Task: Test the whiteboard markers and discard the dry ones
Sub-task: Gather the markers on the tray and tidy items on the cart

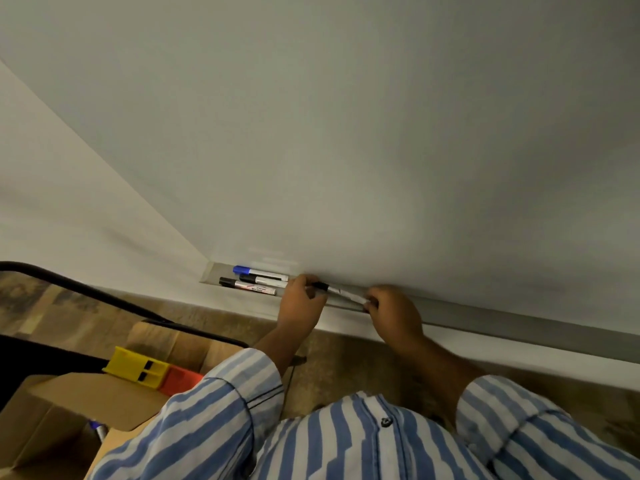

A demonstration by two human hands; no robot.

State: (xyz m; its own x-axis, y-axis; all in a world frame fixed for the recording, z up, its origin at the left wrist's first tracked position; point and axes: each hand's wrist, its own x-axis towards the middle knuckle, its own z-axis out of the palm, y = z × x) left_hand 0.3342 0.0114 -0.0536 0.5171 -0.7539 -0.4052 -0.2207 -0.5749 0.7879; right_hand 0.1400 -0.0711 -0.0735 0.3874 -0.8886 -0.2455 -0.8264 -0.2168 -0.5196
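Two hands clamped on one black-capped marker [341, 292] above marker tray [485, 315]: left hand [303, 301] pinching cap, right hand [393, 311] gripping barrel; abrupt uncapping risks drop beyond tray front edge.

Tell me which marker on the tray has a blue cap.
The blue-capped marker, rearmost on the tray, against the whiteboard; the other two lying there have black caps.

Down on the left, an open cardboard box [65, 410] sits on mottled carpet [346, 362], with yellow [136, 368] and red [180, 381] plastic blocks beside it.
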